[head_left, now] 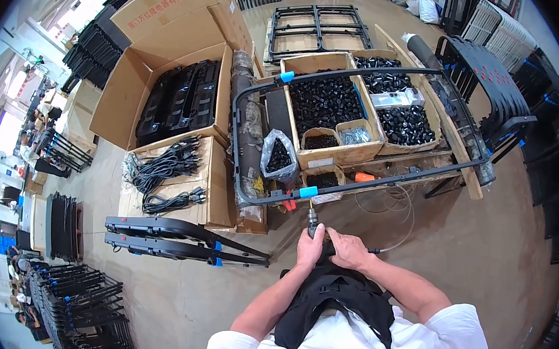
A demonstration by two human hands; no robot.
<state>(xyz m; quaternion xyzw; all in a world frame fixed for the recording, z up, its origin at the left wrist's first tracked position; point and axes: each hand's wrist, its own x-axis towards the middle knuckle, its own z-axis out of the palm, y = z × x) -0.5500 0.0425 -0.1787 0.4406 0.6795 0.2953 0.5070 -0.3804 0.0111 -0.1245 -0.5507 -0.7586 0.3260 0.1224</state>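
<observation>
The fingers of the left hand (310, 248) are found closed around the front of a black drill (312, 217), just behind its grey chuck, with the thumb laid along the top. The fingers of the right hand (347, 251) are curled over the rear of the same drill; the fingertips are hidden beneath, so how tightly they are drawn in cannot be told. Both hands are placed side by side, close in front of the body.

The drill is pointed away from the body, at the near rail of a black frame (373, 182). Its tip is brought up to the rail beside a blue patch (308, 192); whether contact is made cannot be told. A thin clear hose (412, 214) is seen looping to the right of the drill.

The frame is laid flat, its left end over a wrapped roll (249, 121). Within its outline are seen a clear bag (267, 166) of black parts and a large box (335, 155) filled with similar parts. To the left, black cables (166, 167) are heaped on a carton, in front of an open cardboard box (118, 102) holding black panels.
</observation>
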